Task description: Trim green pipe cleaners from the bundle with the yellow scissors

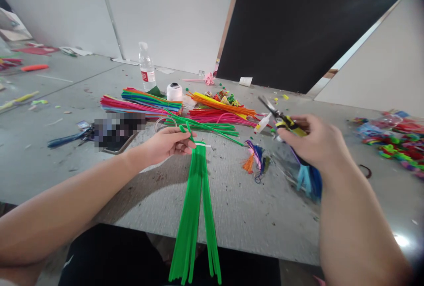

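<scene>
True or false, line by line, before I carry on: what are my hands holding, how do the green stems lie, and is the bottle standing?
1. The right hand holds a yellow-and-black tool. True.
2. The left hand is around the white spool. False: the left hand is at the upper end of the green stems.
3. The green stems' lower ends reach past the near edge of the table. True.
4. The bottle lies on its side. False: the bottle stands upright.

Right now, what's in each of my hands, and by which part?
Your right hand holds the yellow-and-black tool, scissors or pliers, by its handles. Your left hand pinches green stems near their upper ends, beside the white tie.
</scene>
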`<action>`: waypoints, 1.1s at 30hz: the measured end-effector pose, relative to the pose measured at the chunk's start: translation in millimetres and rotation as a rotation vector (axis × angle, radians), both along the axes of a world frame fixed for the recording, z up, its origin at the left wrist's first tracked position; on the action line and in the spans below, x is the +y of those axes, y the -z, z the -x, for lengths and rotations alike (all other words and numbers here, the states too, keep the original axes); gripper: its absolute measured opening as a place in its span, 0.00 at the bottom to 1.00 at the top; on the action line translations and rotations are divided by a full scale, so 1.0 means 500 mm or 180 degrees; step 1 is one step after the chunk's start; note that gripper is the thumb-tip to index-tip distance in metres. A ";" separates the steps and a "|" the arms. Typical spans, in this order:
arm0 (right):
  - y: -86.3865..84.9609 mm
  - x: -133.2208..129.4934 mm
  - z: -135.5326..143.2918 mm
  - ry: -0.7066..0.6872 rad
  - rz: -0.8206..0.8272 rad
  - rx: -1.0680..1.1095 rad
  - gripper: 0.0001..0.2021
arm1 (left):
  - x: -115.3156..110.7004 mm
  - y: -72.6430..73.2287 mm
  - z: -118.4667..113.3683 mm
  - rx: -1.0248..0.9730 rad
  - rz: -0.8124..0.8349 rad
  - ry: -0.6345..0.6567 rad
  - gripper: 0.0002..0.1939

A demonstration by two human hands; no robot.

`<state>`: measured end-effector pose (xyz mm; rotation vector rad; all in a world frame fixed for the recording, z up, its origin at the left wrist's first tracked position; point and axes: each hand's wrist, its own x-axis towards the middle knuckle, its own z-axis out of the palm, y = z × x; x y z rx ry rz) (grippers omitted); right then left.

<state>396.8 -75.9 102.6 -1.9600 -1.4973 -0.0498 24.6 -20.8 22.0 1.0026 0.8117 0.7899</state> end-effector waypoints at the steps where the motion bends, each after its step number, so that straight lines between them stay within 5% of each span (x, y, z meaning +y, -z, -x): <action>1: -0.012 -0.008 0.016 -0.0189 -0.0226 0.0741 0.20 | -0.001 -0.001 0.001 -0.0102 -0.0012 -0.0029 0.10; 4: -0.034 -0.020 0.082 -0.1237 -0.0026 0.2998 0.18 | -0.004 -0.011 0.002 -0.0412 -0.0090 0.0063 0.19; 8: -0.013 -0.024 0.171 -0.1669 0.0826 0.4219 0.16 | -0.009 -0.021 0.003 -0.0532 -0.0285 0.0283 0.18; 12: 0.052 -0.041 0.222 -0.1991 0.1423 0.4554 0.15 | -0.011 -0.012 -0.001 -0.0126 -0.0791 -0.0177 0.14; 20: 0.165 -0.089 0.238 -0.2465 0.1006 0.4249 0.21 | -0.019 -0.006 -0.010 0.0717 -0.2140 -0.0314 0.06; 33: 0.149 -0.167 0.271 -0.2973 0.2131 0.4826 0.19 | -0.047 -0.001 -0.020 0.0582 -0.1784 -0.0212 0.17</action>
